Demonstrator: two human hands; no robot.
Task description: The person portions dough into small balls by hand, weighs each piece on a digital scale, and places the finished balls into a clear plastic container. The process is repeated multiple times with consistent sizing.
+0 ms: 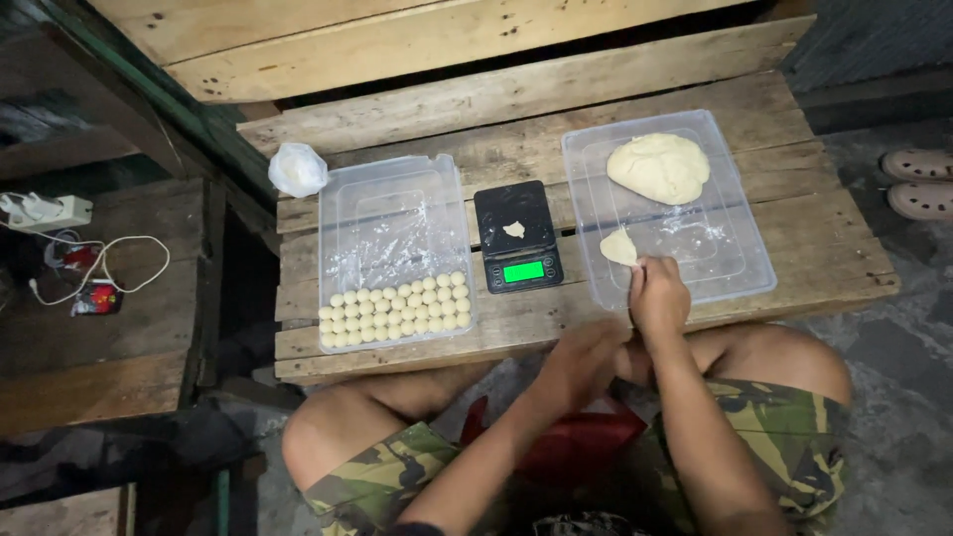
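My right hand (658,296) pinches a small flat piece of dough (618,246) at the near left corner of the right clear plastic tray (740,268). A big lump of dough (660,167) lies at that tray's far end. My left hand (579,365) hangs blurred below the table edge, close to the right wrist; whether it holds anything is unclear. A black digital scale (518,238) with a lit green display stands between the trays, with a tiny bit of dough (514,229) on it. The left clear tray (392,213) holds several rows of small dough balls (395,308).
A low wooden pallet table (794,179) carries everything. A small white plastic bag (297,169) sits at its far left. To the left, a wooden bench holds a power strip (45,210), cables and small devices. Sandals (918,182) lie on the floor at right.
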